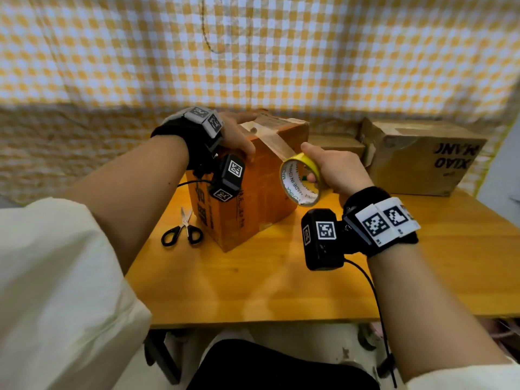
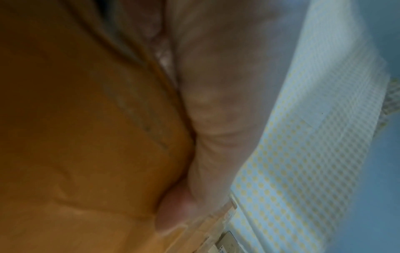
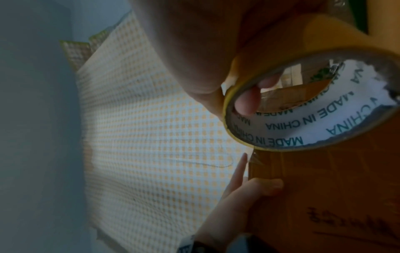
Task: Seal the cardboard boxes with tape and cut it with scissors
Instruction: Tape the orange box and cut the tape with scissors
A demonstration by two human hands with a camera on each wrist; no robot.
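An orange-brown cardboard box (image 1: 253, 198) stands on the wooden table (image 1: 281, 277). My left hand (image 1: 239, 136) lies flat over its top left edge, thumb down the near side, pressing the box (image 2: 75, 137). A strip of clear tape (image 1: 270, 139) runs from the box top to a yellow-rimmed tape roll (image 1: 300, 182) held just off the box's right corner. My right hand (image 1: 334, 170) grips that roll (image 3: 303, 109), fingers curled through its core. Black-handled scissors (image 1: 183, 230) lie on the table left of the box, untouched.
Another brown cardboard box (image 1: 416, 156) with dark lettering sits at the back right, with a low flat box (image 1: 334, 143) beside it. A yellow-and-white checked cloth (image 1: 253, 52) hangs behind the table. A black cable (image 1: 374, 294) trails from my right wrist.
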